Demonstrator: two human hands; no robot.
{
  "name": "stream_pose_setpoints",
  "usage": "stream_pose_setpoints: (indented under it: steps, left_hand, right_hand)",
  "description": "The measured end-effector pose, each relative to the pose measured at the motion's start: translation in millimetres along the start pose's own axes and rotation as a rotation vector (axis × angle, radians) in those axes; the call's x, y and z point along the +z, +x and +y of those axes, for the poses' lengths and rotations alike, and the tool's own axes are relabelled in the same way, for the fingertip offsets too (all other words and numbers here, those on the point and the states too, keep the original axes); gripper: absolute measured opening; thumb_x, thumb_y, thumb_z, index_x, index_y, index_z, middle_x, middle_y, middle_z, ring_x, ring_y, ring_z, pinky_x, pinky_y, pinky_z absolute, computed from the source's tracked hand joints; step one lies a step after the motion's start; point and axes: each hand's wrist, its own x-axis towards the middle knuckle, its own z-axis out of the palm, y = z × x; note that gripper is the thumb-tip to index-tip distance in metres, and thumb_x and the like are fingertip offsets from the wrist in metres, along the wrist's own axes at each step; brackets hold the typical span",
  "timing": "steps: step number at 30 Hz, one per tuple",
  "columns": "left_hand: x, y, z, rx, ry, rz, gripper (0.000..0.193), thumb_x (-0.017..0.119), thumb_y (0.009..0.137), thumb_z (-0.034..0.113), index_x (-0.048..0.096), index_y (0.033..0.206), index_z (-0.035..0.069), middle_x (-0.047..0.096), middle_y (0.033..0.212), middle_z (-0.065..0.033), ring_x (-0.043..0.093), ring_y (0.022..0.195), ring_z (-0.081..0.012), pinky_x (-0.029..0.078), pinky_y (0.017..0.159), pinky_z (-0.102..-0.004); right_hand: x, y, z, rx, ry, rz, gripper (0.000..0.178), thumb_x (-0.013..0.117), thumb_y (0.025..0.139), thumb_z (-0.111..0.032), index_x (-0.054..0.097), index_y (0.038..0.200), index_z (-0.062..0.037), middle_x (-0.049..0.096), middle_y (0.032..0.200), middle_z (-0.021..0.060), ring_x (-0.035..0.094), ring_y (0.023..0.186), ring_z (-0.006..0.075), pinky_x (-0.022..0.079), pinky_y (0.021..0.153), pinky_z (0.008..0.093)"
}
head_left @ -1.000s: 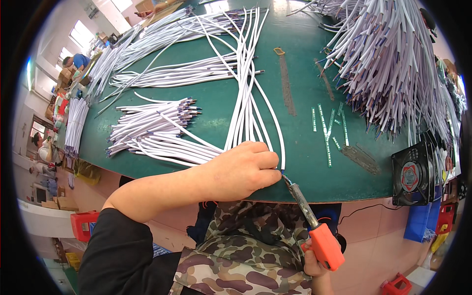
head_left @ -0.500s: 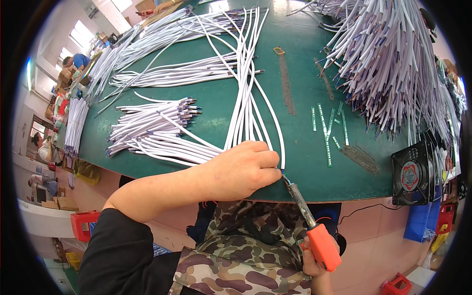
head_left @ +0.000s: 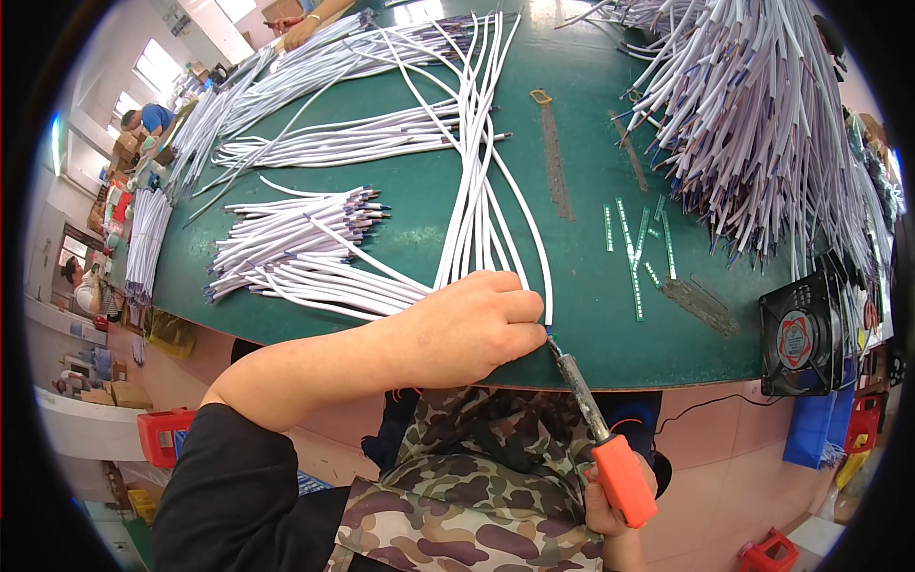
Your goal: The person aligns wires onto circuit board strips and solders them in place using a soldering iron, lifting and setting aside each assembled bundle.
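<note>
While left hand [head_left: 472, 329] pinches: white cable [head_left: 534, 257], end at desk [head_left: 572, 286] edge.
Soldering iron [head_left: 596, 424]: right hand [head_left: 610, 520] grips handle; tip points up-left to cable end.

The left hand [head_left: 472, 329] pinches white cables [head_left: 477, 191] while the right hand [head_left: 610, 520] holds an orange-handled soldering iron [head_left: 600, 439].

Likely wiring workshop; green workbench [head_left: 572, 219]; white cable bundles [head_left: 295, 253]; soldering iron [head_left: 596, 429].

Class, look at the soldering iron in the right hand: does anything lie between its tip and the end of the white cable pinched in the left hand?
Nothing visible does. The soldering iron tip meets the white cable end right beside the left hand, above the green table edge.
</note>
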Motion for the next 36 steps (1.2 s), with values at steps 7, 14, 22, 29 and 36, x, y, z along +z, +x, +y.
stream_pose_setpoints:
  steps: [7,14,22,29,36]
  left_hand:
    - [-1,0,1,-0.015,0.011,-0.016,0.024,0.064,0.075,0.007,0.070,0.098,0.004,0.058,0.091,-0.0057,0.056,0.082,-0.0272,0.047,0.075,-0.0384]
    - [-1,1,2,-0.025,0.022,-0.032,0.022,0.065,0.076,0.008,0.070,0.097,0.004,0.058,0.090,-0.0057,0.056,0.082,-0.0268,0.047,0.075,-0.0381]
    - [1,0,2,-0.030,0.029,-0.034,0.025,0.066,0.076,0.009,0.069,0.100,0.004,0.058,0.092,-0.0064,0.057,0.085,-0.0268,0.047,0.077,-0.0383]
    - [-61,-47,15,-0.218,0.149,-0.071,0.068,0.080,0.075,0.017,0.054,0.138,0.006,0.057,0.124,-0.0129,0.056,0.117,-0.0310,0.042,0.100,-0.0456]
    - [-80,-101,2,-0.447,0.298,-0.278,0.090,0.070,0.068,0.010,0.038,0.151,0.003,0.055,0.127,-0.0182,0.051,0.125,-0.0351,0.034,0.113,-0.0502]
  right_hand:
    - [-4,-15,4,0.008,-0.046,-0.023,0.065,0.072,0.072,-0.010,0.050,0.132,0.0009,0.066,0.088,0.0141,0.066,0.067,0.0332,0.054,0.062,0.0411]
    - [-2,-25,11,0.040,-0.019,-0.042,0.056,0.073,0.075,-0.014,0.056,0.126,0.0008,0.065,0.106,0.0159,0.068,0.075,0.0347,0.056,0.068,0.0423]
    - [1,-40,6,0.220,0.110,0.013,0.035,0.070,0.087,-0.020,0.063,0.112,0.0024,0.068,0.101,0.0124,0.067,0.076,0.0226,0.055,0.068,0.0340]
    - [-21,-17,5,0.342,0.507,0.337,0.048,0.066,0.092,-0.025,0.053,0.126,0.0056,0.063,0.107,0.0156,0.059,0.073,0.0148,0.050,0.063,0.0256]
    - [-76,20,-2,0.186,0.684,0.337,0.047,0.068,0.093,-0.021,0.053,0.130,0.0029,0.065,0.111,0.0156,0.061,0.083,0.0174,0.051,0.067,0.0292]
